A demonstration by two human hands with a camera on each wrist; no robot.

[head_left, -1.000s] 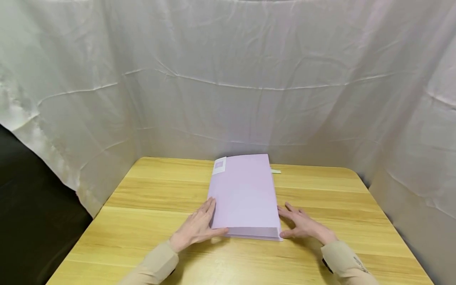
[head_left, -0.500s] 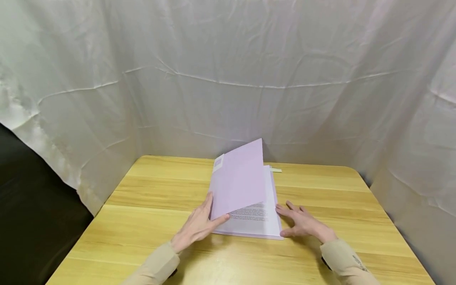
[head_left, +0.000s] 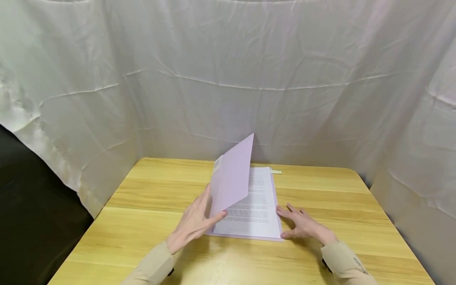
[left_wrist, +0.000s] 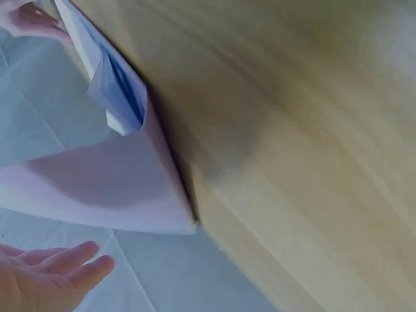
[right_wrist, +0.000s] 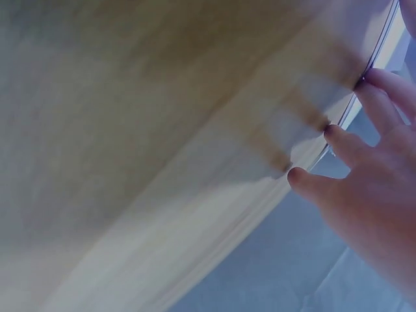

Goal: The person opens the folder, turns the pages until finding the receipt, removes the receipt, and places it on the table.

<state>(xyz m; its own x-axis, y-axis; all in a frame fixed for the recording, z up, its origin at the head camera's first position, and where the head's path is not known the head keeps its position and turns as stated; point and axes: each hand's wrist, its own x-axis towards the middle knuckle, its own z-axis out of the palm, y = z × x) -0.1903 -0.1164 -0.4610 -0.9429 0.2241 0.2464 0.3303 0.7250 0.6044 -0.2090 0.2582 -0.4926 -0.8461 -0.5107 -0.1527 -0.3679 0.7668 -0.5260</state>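
Note:
A light purple folder lies on the table, its front cover tilted up along the left spine with a white label at the top. Beneath it, white printed sheets show on the right side. My left hand is at the cover's lower left, fingers straight and thumb spread across its lower corner. The left wrist view shows the raised cover in front of that hand. Along the folder's right edge rests my right hand, fingers spread; in the right wrist view its fingertips touch down beside that edge.
The wooden table has rounded far corners. A pale tab sticks out at the folder's upper right. Grey-white curtains hang behind and at both sides. Dark fabric shows at the left.
The folder's front cover, lying flat at first, has swung up and leftward, exposing the printed sheets. My left hand has shifted slightly left; my right hand has stayed in place.

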